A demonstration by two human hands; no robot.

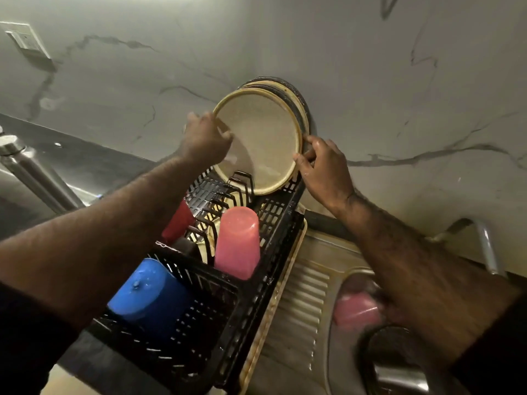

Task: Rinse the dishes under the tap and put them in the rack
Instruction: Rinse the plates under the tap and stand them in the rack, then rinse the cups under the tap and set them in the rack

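At the far end of the rack, both hands are on the plate — left hand point(206, 138) pinching the left rim with curled fingers, right hand point(323, 163) gripping the right rim, thumb and fingertips wrapped on the edge. Between them the cream plate point(259, 138) stands nearly upright, its face turned toward the camera, its lower edge down among the black rack point(228, 295) prongs. Just behind it, more plates point(296, 95) lean stacked against the wall. So the slot lies straight below the hands, and the plate's flat face runs across the rack — neither hand looks nearer than the other. Seating it probably wants a small downward ease, though the prongs hide whether it has already bottomed out. Nearer in, a pink cup point(238, 242) sits upside down, a blue cup point(148, 295) lies at the near corner, something red point(178, 220) beside the left forearm. Outward: steel sink point(308, 280) and drainboard at right, another pink cup point(356, 310) blurred in the basin, the tap point(489, 246) above, marble-veined wall point(370, 67) behind.
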